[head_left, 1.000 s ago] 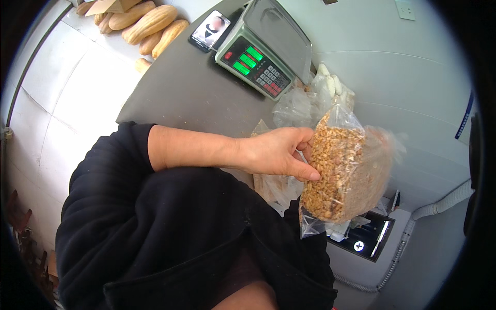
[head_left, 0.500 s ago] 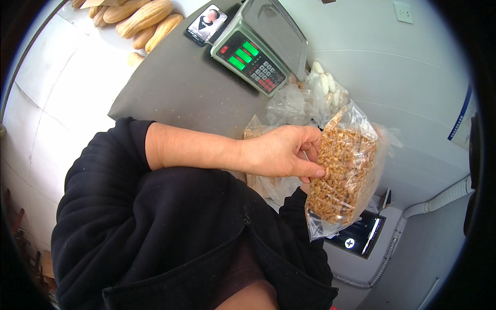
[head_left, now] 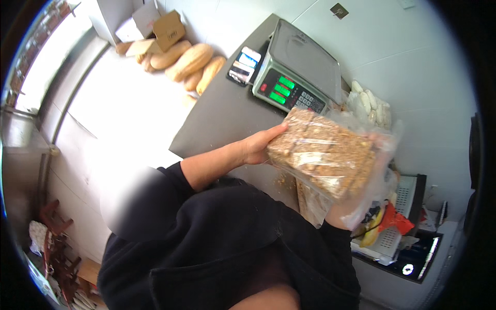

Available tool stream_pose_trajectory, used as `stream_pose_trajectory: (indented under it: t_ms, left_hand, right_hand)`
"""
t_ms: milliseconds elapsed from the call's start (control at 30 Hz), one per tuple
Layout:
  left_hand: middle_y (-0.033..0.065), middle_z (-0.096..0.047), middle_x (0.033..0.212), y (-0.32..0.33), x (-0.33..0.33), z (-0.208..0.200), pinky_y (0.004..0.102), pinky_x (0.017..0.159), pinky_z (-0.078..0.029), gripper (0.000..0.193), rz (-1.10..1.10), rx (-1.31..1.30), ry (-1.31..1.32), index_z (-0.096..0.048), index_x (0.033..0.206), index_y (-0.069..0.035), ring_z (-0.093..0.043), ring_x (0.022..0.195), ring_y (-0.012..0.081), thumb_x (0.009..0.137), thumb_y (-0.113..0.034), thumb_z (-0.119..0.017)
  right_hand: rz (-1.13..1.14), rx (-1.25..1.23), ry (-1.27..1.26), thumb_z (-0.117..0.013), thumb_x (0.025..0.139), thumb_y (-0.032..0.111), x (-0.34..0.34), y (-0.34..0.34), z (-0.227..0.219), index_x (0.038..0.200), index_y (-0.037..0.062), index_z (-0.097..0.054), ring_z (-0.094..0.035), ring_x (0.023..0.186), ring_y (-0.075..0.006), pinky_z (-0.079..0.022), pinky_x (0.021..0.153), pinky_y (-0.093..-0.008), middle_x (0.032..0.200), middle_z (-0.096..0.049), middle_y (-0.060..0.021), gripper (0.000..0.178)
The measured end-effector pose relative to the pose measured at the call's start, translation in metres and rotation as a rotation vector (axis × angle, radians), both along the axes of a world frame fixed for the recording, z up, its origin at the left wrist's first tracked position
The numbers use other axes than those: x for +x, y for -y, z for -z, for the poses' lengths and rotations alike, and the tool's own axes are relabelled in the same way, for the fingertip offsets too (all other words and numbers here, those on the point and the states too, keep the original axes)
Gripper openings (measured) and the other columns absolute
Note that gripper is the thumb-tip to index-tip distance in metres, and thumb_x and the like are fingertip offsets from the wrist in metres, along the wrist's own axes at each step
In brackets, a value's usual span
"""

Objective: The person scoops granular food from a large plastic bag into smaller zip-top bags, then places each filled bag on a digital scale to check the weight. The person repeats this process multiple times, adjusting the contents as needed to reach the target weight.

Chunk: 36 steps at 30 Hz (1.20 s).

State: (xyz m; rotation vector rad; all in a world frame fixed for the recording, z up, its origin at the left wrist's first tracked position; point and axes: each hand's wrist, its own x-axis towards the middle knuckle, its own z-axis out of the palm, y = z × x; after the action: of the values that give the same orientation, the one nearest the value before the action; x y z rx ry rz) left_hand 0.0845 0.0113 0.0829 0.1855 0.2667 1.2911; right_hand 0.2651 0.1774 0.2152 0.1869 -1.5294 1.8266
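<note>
My left hand (head_left: pixel 260 145) grips the left end of a clear plastic bag of grain brittle (head_left: pixel 325 150), thumb on top and fingers underneath. The brittle is a thick golden-brown slab, with darker lines across its face. My right hand (head_left: pixel 381 144) holds the far right side of the bag, blurred and partly covered by plastic; its wrist comes up from below, behind the bag. The bag is tilted above the grey table, in front of a digital scale (head_left: pixel 294 85) with green displays. Below it lies another plastic bag (head_left: pixel 312 201), partly hidden.
A phone (head_left: pixel 244 66) lies on the grey table (head_left: pixel 212 121) left of the scale. Several tan squashes (head_left: pixel 191 61) and an open cardboard box (head_left: pixel 168 31) are beyond it. Bagged white items (head_left: pixel 372 103) stand at right, above a red plastic bag (head_left: pixel 397 219) and a dark screen (head_left: pixel 421 253).
The bag has turned from nearly upright to lying tilted, showing a slab face. My left hand has moved to its left end; right fingers now show at the right. The view has shifted.
</note>
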Motion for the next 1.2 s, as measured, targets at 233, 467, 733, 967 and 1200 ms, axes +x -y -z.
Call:
stream_pose_trajectory:
  t_ms: [233,467,733,967,1200]
  left_hand:
    - [0.0118,-0.05,0.132,0.03,-0.015,0.045,0.0393,0.105,-0.034,0.058,-0.03,-0.073,-0.133,-0.042,0.134,-0.005,-0.049,0.12,0.0241,0.094,-0.046,-0.045]
    - [0.0122,-0.051,0.13,0.037,-0.013,0.046,0.0391,0.104,-0.036,0.061,0.052,-0.282,-0.176,-0.043,0.133,-0.004,-0.05,0.119,0.0248,0.094,-0.051,-0.042]
    - [0.012,-0.053,0.128,0.032,-0.011,0.064,0.0385,0.103,-0.037,0.057,0.1,-0.297,-0.09,-0.046,0.131,-0.005,-0.052,0.116,0.024,0.093,-0.048,-0.046]
    - [0.0111,-0.053,0.128,0.019,-0.03,0.079,0.039,0.103,-0.038,0.053,0.052,-0.305,-0.185,-0.045,0.131,-0.006,-0.052,0.116,0.0237,0.093,-0.042,-0.051]
    - [0.0122,-0.051,0.13,0.027,-0.04,0.096,0.0406,0.103,-0.038,0.061,0.134,-0.147,-0.171,-0.041,0.133,-0.005,-0.051,0.118,0.0246,0.087,-0.041,-0.06]
  right_hand:
    - [0.441,0.007,0.182,-0.045,0.095,0.022,-0.019,0.037,0.04,0.084,-0.0003,-0.052,-0.056,0.078,-0.0288,-0.046,0.079,-0.0426,0.084,-0.058,-0.0157,0.026]
    - [0.533,0.053,0.357,-0.04,0.096,0.03,-0.026,0.058,0.046,0.085,-0.003,-0.057,-0.06,0.078,-0.0278,-0.048,0.076,-0.039,0.082,-0.061,-0.0182,0.039]
    - [0.8,0.128,0.604,-0.041,0.096,0.029,-0.005,0.043,0.083,0.093,-0.0035,-0.059,-0.061,0.079,-0.0236,-0.048,0.077,-0.0348,0.089,-0.064,-0.0172,0.037]
    - [0.954,-0.024,0.517,-0.041,0.097,0.027,-0.008,0.042,0.123,0.101,-0.0053,-0.059,-0.061,0.086,-0.021,-0.047,0.079,-0.0335,0.093,-0.064,-0.0149,0.037]
    - [1.062,0.125,0.501,-0.043,0.097,0.024,-0.017,0.045,0.13,0.099,-0.0056,-0.057,-0.06,0.083,-0.0221,-0.048,0.077,-0.0369,0.09,-0.061,-0.0122,0.033]
